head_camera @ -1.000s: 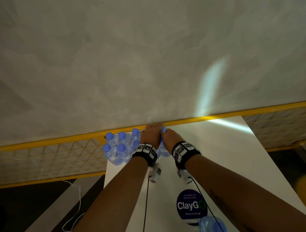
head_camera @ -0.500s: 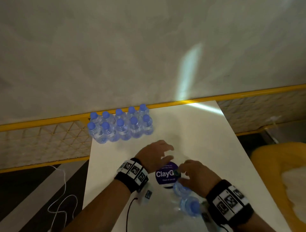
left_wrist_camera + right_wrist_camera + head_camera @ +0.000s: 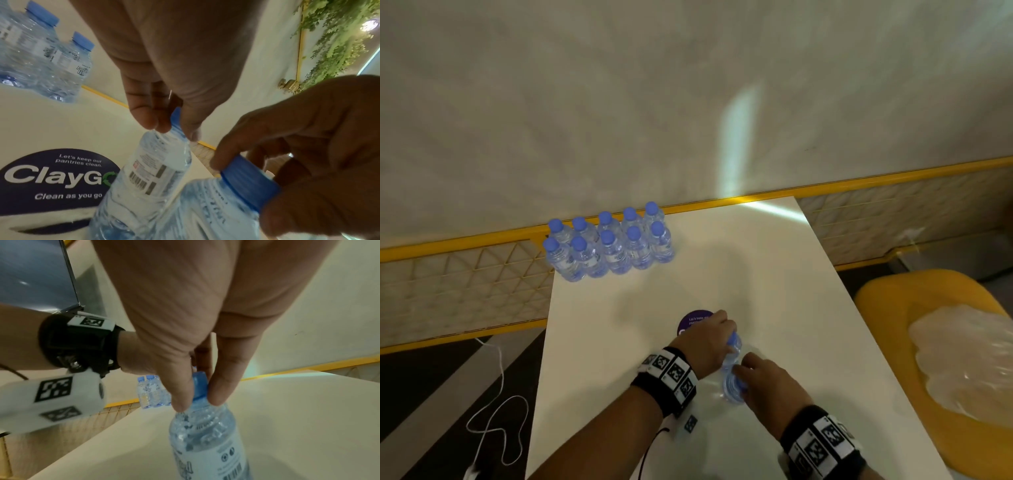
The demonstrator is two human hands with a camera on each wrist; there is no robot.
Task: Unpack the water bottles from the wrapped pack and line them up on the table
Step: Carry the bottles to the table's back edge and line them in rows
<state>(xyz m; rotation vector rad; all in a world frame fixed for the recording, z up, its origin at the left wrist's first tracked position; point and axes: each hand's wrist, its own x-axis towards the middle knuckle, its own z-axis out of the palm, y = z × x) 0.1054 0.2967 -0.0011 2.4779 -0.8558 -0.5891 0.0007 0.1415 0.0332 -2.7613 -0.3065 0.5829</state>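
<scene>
head view shows the left hand (image 3: pixel 705 337) pinching the blue cap of one bottle (image 3: pixel 733 344) that stands just right of the round purple sticker (image 3: pixel 693 320), while the right hand (image 3: pixel 767 382) pinches the cap of a second bottle (image 3: pixel 732 390) touching the first, on the side away from the sticker. each grip is thumb and fingertips closed on the cap alone, probably because the neck is the easy handle for lifting a bottle straight up. beyond the sticker, at the far edge of the white table (image 3: pixel 808 308), ten lined-up bottles (image 3: pixel 609 245) stand in two tight rows, so these two likely extend them.
</scene>
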